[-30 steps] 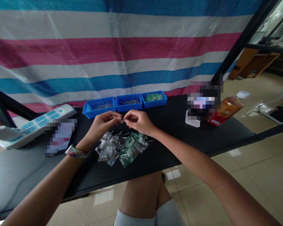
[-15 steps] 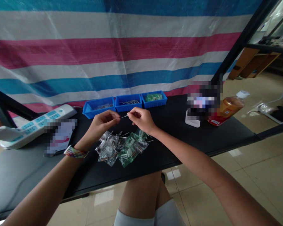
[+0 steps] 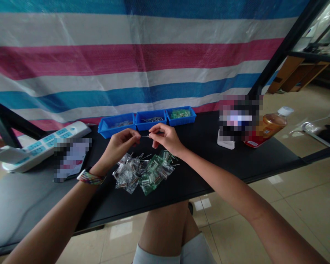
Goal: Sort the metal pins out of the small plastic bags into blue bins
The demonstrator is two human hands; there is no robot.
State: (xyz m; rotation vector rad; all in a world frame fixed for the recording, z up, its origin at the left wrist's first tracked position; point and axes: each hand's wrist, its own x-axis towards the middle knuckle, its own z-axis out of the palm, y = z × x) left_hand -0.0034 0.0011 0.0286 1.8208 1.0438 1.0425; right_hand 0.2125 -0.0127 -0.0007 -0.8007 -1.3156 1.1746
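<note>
A thin metal pin point(image 3: 145, 136) spans the gap between my fingertips above the black table. My left hand point(image 3: 121, 145) is closed in a pinch at its left end, and my right hand point(image 3: 166, 139) pinches the right end. The fingers hide both ends of the pin. Just below my hands lies a pile of small clear bags point(image 3: 126, 174) with metal parts in them. Against it on the right are green bags point(image 3: 154, 175) with similar parts, and several loose pins stick out around the pile.
Behind my hands stand a left blue bin point(image 3: 106, 129) with clear bags, a middle blue bin point(image 3: 143, 125) with metal pins, and a right blue bin point(image 3: 185, 120) with green bags. A power strip point(image 3: 52, 141) and phone point(image 3: 74, 157) lie left; a drink bottle point(image 3: 268, 126) stands right.
My right fingers have closed further along the pin, and it now lies more level. The whole view has shifted slightly; the bags and bins stay in place.
</note>
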